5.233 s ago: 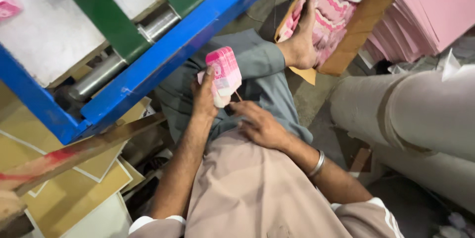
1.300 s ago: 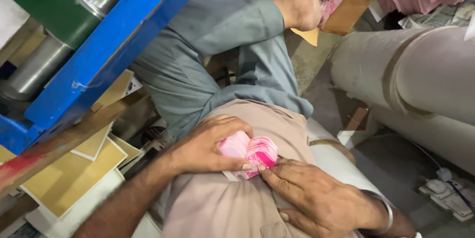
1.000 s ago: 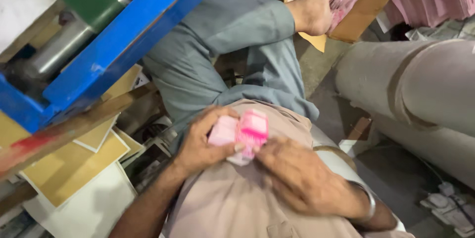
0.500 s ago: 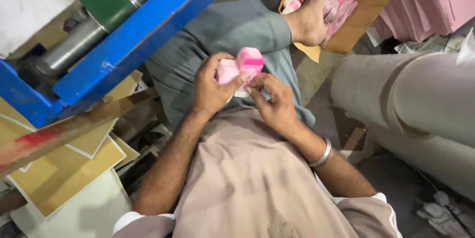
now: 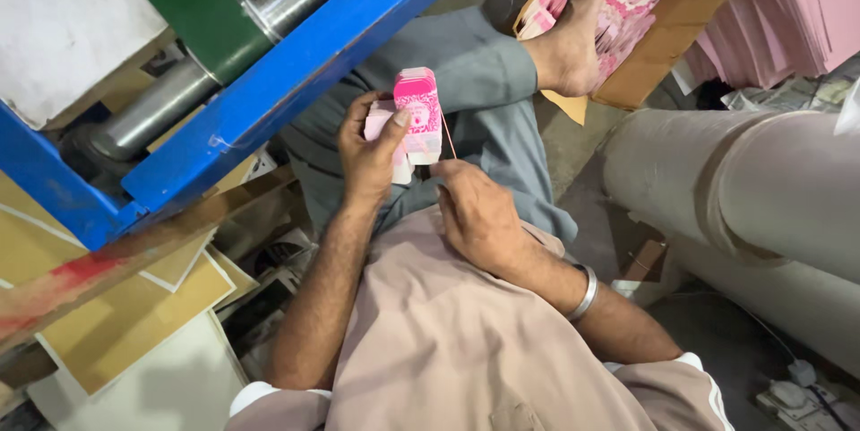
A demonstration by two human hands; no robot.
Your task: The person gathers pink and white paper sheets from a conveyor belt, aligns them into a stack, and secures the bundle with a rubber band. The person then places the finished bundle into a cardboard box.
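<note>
Head view: seated person, cards over lap
Left hand (image 5: 372,153): gripping stack of pink cards (image 5: 414,122), thumb on front
Right hand (image 5: 475,211): just below stack, pinching thin string (image 5: 445,137)
Handling: prob. light, thin, slippery; hold stack by its edges

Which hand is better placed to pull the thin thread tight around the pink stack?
Right, probably. The left hand grips the stack of pink printed cards upright, so it is occupied. The right hand lies just below, and the thin thread runs down from the stack to its fingers.
</note>
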